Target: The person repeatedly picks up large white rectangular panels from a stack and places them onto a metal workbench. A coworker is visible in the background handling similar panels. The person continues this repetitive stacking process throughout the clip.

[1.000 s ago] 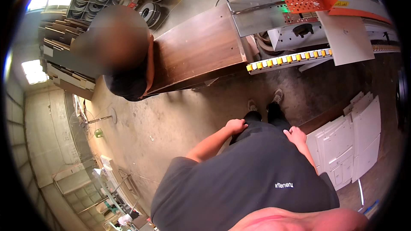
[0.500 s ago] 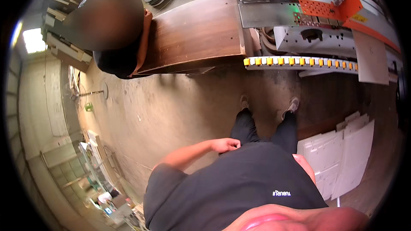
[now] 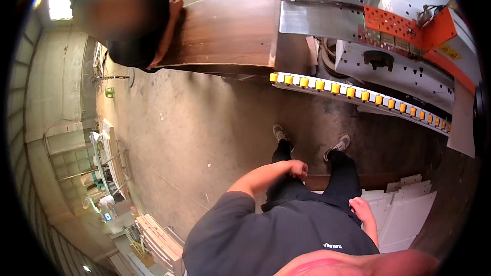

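Note:
My left hand (image 3: pixel 298 168) hangs in front of my thigh, its fingers loosely curled and nothing visible in them. Close to my right hip, my right hand (image 3: pixel 361 208) is also curled, and no object shows in it. Both hands are well away from the brown wood-grain panel surface (image 3: pixel 225 28) ahead. At its left end another person (image 3: pixel 135 46) in a dark top rests a forearm and hand on it. The surface's right end meets the metal bed (image 3: pixel 319 13) of a machine.
A rail of yellow rollers (image 3: pixel 350 92) runs along the machine's near side, below its orange guard (image 3: pixel 394 23). White panels (image 3: pixel 401 214) are stacked at my right. Boards (image 3: pixel 158 237) lie at the lower left, and a small green stool (image 3: pixel 109 92) stands on the floor (image 3: pixel 179 133).
My view has shifted and turned, so the roller rail now slants down to the right. My left hand has swung rightward, and more of my right hand shows beside my hip.

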A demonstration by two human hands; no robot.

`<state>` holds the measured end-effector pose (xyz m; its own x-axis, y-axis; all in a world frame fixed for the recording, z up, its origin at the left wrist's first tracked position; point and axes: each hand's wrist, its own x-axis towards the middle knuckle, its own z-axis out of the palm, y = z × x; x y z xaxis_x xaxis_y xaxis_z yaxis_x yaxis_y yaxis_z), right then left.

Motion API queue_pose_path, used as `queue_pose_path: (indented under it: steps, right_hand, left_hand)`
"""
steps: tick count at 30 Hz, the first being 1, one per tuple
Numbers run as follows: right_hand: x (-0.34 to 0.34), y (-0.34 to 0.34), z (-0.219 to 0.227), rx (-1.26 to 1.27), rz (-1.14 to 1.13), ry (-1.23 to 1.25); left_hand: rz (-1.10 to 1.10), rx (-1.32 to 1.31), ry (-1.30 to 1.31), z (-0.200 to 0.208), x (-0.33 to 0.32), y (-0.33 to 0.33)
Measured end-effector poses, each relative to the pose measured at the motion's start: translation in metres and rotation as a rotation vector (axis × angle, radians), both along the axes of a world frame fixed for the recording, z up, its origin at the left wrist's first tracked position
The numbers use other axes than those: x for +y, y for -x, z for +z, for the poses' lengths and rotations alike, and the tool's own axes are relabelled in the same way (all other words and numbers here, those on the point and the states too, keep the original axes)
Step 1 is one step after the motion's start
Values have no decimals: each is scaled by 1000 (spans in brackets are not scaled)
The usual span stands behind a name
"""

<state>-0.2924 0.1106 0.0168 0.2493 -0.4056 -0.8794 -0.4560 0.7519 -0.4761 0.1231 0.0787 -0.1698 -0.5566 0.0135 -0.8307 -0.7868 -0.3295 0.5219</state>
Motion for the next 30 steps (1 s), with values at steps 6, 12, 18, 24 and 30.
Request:
queue_pose_path:
  steps: [6, 12, 18, 24, 30]
  right_hand:
    - [7, -27, -47, 281, -20, 290]
    - [13, -62, -92, 557, 101, 470]
    - [15, -70, -106, 586, 102, 578]
    - [-5, -82, -116, 658, 190, 615]
    - [-32, -95, -120, 629, 150, 639]
  left_hand:
    - [-271, -116, 294, -137, 13, 23]
    - [-191, -135, 179, -222, 67, 55]
    - [-143, -156, 57, -247, 135, 65]
    - [-187, -1, 189, -230, 113, 47]
    - [-153, 54, 157, -239, 103, 46]
